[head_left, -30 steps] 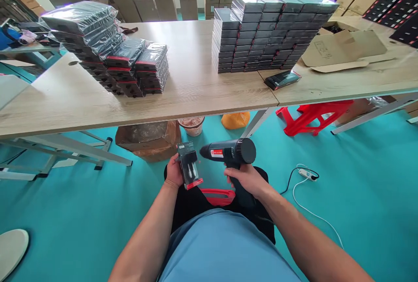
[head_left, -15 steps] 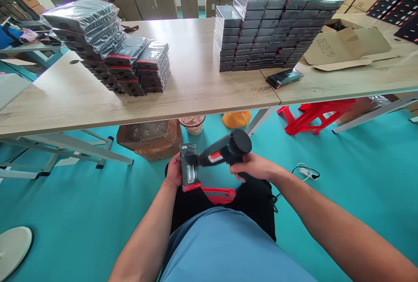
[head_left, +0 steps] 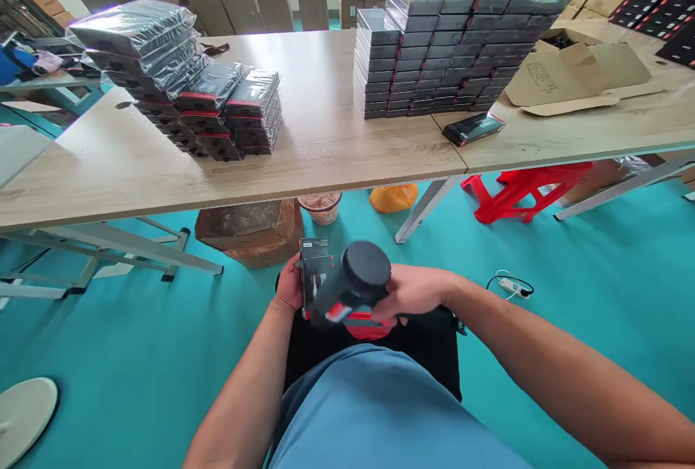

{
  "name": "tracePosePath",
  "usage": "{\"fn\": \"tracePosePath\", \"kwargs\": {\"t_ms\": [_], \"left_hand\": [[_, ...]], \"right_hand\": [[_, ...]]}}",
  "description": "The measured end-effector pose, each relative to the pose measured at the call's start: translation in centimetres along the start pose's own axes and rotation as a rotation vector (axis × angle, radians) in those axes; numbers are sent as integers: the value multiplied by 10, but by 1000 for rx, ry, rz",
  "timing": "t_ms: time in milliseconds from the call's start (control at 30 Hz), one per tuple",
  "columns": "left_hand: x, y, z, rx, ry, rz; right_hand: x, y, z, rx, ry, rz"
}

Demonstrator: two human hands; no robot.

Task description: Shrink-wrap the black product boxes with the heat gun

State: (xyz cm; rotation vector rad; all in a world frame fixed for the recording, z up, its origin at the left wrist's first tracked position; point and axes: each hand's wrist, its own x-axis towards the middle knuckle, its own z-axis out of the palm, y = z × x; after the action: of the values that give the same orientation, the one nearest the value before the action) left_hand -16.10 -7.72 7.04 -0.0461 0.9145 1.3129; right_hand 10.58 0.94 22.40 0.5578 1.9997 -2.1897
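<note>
A small black box (head_left: 315, 258) with red edges stands upright above my lap, gripped along its left side by my left hand (head_left: 289, 284). My right hand (head_left: 408, 291) is wrapped round the handle of a black heat gun (head_left: 355, 282). The gun slants down to the left across the lower part of the box, hiding it. Its nozzle is blurred, and I cannot tell whether it touches the box. Between my legs shows part of a red stool seat (head_left: 366, 326).
Ahead is a wooden table (head_left: 320, 143). It bears film-wrapped boxes (head_left: 157, 56) at left, stacked dark boxes (head_left: 434, 64), a single box (head_left: 474, 128) and an opened carton (head_left: 586, 78). Below are a carton (head_left: 253, 237), a bucket (head_left: 321, 210), a red stool (head_left: 524, 194) and a power strip (head_left: 513, 287).
My right hand has tipped the heat gun, its nozzle end swinging down and its rear moving left and lower. The box in my left hand has stayed almost in place.
</note>
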Motion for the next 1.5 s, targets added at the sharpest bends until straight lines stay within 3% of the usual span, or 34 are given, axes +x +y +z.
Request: {"fn": "tracePosePath", "kwargs": {"t_ms": [67, 200, 233, 267, 400, 433, 567, 700, 833, 867, 967, 1033, 1200, 1367, 1500], "left_hand": [[-5, 4, -4, -12, -11, 29], [-10, 8, -8, -54, 4, 61], [-10, 8, -8, -60, 4, 64], [-10, 9, -8, -63, -2, 67], [-8, 12, -7, -62, -17, 113], [-8, 13, -7, -65, -20, 129], [-6, 15, -6, -84, 0, 167], [-7, 14, -1, -82, 35, 170], [-7, 15, 0, -117, 41, 197], [-6, 16, -2, -142, 57, 204], [-1, 19, -7, -237, 182, 246], [5, 20, -10, -279, 287, 275], [16, 19, -15, -328, 416, 290], [25, 16, -15, -283, 417, 395], [24, 12, -8, -324, 395, 395]], "right_hand": [[-5, 6, 0, -3, -6, 24], [3, 19, -12, 101, 427, 11], [5, 22, -14, 122, 478, 7], [6, 23, -15, 131, 468, 8], [-7, 31, -2, 143, 180, 61], [-11, 34, 3, 169, 179, 71], [-18, 44, 24, 265, 378, 70], [-10, 51, 33, 250, 314, 64], [-10, 56, 30, 171, 615, 71], [-12, 57, 29, 198, 608, 78], [-20, 55, 32, 318, 395, 77], [-21, 53, 35, 362, 348, 44], [-15, 47, 34, 380, 600, -64], [-12, 39, 44, 326, 405, -23], [-6, 43, 46, 292, 568, -55]]}}
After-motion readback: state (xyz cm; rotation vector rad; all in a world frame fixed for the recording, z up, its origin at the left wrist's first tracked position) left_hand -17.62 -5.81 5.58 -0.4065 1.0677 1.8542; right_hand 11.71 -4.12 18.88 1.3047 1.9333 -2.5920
